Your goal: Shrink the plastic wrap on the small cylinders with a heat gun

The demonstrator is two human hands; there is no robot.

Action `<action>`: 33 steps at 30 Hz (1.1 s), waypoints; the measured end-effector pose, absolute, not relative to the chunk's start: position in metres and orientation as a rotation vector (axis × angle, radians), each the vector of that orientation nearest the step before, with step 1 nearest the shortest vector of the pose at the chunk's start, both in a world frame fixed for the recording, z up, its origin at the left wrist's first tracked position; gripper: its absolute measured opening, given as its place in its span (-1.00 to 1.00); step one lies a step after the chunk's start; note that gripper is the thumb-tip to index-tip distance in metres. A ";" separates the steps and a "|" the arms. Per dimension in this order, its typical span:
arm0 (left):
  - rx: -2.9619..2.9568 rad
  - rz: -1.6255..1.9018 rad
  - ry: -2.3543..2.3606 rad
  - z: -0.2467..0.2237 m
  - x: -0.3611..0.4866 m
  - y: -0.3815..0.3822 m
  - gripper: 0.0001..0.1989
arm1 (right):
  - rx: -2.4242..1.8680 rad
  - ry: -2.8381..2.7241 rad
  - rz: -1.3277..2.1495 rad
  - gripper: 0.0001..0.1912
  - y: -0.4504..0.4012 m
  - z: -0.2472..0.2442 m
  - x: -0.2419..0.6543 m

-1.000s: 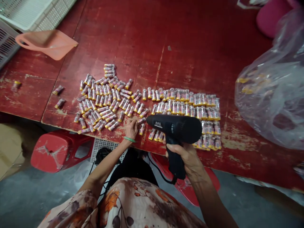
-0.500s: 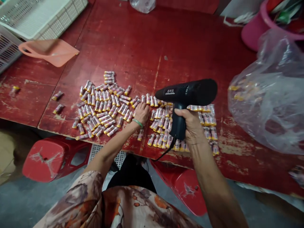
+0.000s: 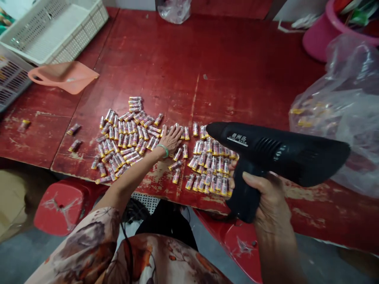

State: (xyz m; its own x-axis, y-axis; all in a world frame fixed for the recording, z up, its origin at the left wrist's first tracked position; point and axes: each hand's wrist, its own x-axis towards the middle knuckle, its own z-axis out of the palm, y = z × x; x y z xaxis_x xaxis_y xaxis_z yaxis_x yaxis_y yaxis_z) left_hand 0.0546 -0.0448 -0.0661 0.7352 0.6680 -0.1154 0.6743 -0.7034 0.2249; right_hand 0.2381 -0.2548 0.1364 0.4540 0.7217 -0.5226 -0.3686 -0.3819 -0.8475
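Observation:
My right hand [image 3: 266,193] is wrapped round the grip of a black hair dryer [image 3: 275,150], whose narrow nozzle points left over the table. Beneath the nozzle lie close rows of small cylinders [image 3: 209,173] with yellow ends and shiny clear wrap, looking like batteries. The dryer and hand hide the right part of these rows. With fingers spread, my left hand [image 3: 171,140] lies flat on a few cylinders between the rows and a looser pile [image 3: 124,134] to the left. A green bangle [image 3: 163,150] circles the left wrist.
An orange scoop [image 3: 66,77] and a white plastic basket [image 3: 77,33] are at the far left of the red table [image 3: 166,59]. A clear plastic bag [image 3: 340,106] and a pink bucket [image 3: 318,35] stand at the right. Red stools [image 3: 60,207] sit below the front edge.
The hair dryer has swung right and closer to me in my right hand, uncovering more of the rows. My left hand has shifted slightly left and its fingers have spread.

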 end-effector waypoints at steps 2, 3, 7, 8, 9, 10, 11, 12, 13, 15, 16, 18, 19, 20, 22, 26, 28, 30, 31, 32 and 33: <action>2.688 -0.064 1.072 -0.065 0.035 -0.041 -0.44 | -1.536 -0.216 1.220 -0.58 -0.248 0.135 0.232; 2.682 -0.071 1.093 -0.065 0.027 -0.040 -0.44 | -1.526 -0.187 1.221 -0.56 -0.243 0.133 0.228; 2.667 -0.065 1.129 -0.071 0.003 -0.038 -0.42 | -1.507 -0.229 1.293 -0.58 -0.218 0.121 0.209; 2.668 -0.053 1.124 -0.072 -0.002 -0.037 -0.42 | -1.505 -0.256 1.332 -0.60 -0.210 0.116 0.205; 2.669 -0.038 1.117 -0.073 -0.006 -0.037 -0.43 | -1.509 -0.282 1.363 -0.61 -0.203 0.111 0.201; 2.667 -0.018 1.113 -0.073 -0.009 -0.037 -0.44 | -1.521 -0.305 1.384 -0.63 -0.196 0.105 0.199; 2.663 0.006 1.115 -0.072 -0.011 -0.037 -0.45 | -1.543 -0.321 1.387 -0.64 -0.190 0.101 0.198; 2.653 0.035 1.121 -0.071 -0.013 -0.038 -0.45 | -1.567 -0.333 1.370 -0.65 -0.186 0.098 0.198; 2.640 0.069 1.128 -0.069 -0.014 -0.041 -0.46 | -1.585 -0.341 1.333 -0.66 -0.185 0.096 0.199; 2.600 0.156 1.136 -0.065 -0.016 -0.051 -0.47 | -1.602 -0.347 1.244 -0.65 -0.193 0.097 0.204; 2.574 0.205 1.139 -0.063 -0.018 -0.060 -0.49 | -1.607 -0.343 1.224 -0.65 -0.203 0.100 0.207; 2.518 0.284 1.141 -0.060 -0.023 -0.087 -0.54 | -1.640 -0.319 1.276 -0.63 -0.234 0.110 0.211; 2.491 0.304 1.146 -0.059 -0.027 -0.104 -0.57 | -1.670 -0.297 1.335 -0.64 -0.253 0.115 0.212; 2.464 0.315 1.166 -0.059 -0.031 -0.123 -0.61 | -1.701 -0.277 1.421 -0.68 -0.273 0.120 0.212; 2.406 0.326 1.232 -0.059 -0.039 -0.164 -0.70 | -1.758 -0.217 1.571 -0.70 -0.308 0.128 0.209; 2.307 0.326 1.376 -0.062 -0.045 -0.233 -0.74 | -1.795 -0.155 1.692 -0.64 -0.342 0.131 0.202; 2.264 0.322 1.447 -0.066 -0.038 -0.250 -0.75 | -1.764 -0.165 1.661 -0.62 -0.341 0.128 0.203; 2.212 0.321 1.521 -0.070 -0.026 -0.256 -0.74 | -1.748 -0.182 1.596 -0.62 -0.336 0.125 0.208; 2.187 0.312 1.550 -0.072 -0.019 -0.256 -0.72 | -1.749 -0.200 1.564 -0.63 -0.334 0.123 0.210; 2.165 0.294 1.573 -0.075 -0.011 -0.254 -0.68 | -1.752 -0.228 1.542 -0.64 -0.333 0.123 0.213; 2.145 0.269 1.591 -0.077 -0.003 -0.251 -0.63 | -1.752 -0.263 1.532 -0.65 -0.332 0.123 0.215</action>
